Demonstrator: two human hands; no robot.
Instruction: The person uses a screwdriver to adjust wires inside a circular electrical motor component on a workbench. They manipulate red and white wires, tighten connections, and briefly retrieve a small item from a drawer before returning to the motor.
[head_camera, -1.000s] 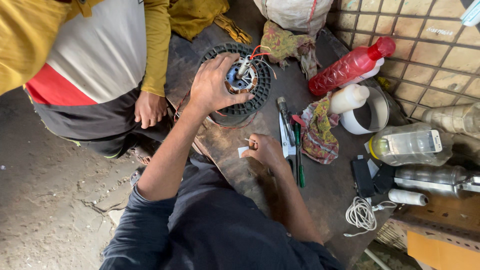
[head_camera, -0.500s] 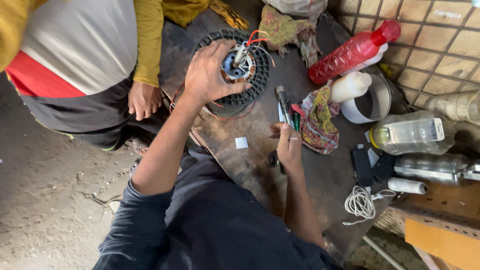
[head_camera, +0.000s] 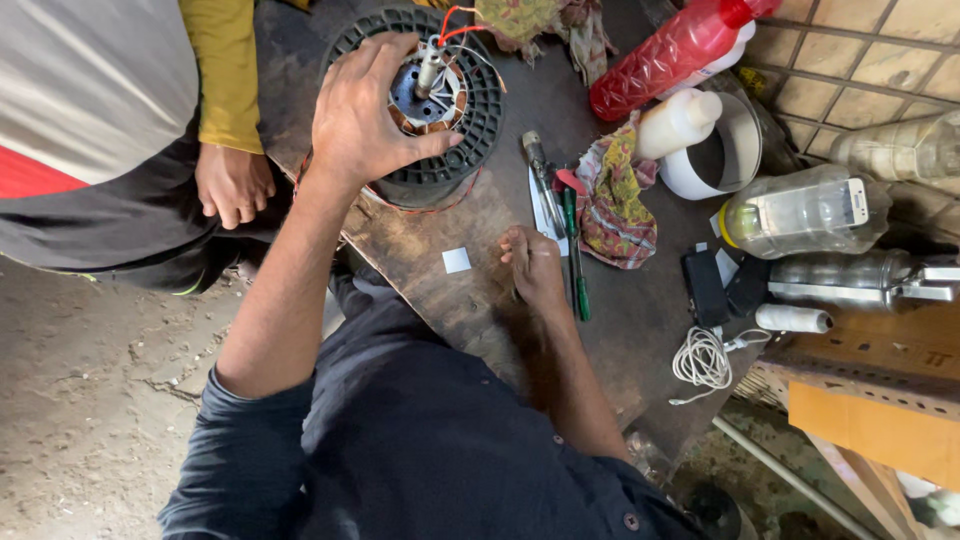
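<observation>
Fingers of the left hand (head_camera: 365, 120) are still gripping the motor (head_camera: 425, 100) on the bench (head_camera: 640, 330), while the right hand (head_camera: 532, 265), loosely curled, is now resting beside the tools (head_camera: 560, 215), having reached toward them.

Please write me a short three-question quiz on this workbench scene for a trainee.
1. True or false: the left hand rests on the round black motor part.
2. Which lies nearest the right hand? A) red bottle B) green-handled tool C) coiled white cable
3. Fill in: the small white square lies on the table to the ____ of the right hand, as seen in the head view.

Key: 1 true; 2 B; 3 left.
</observation>
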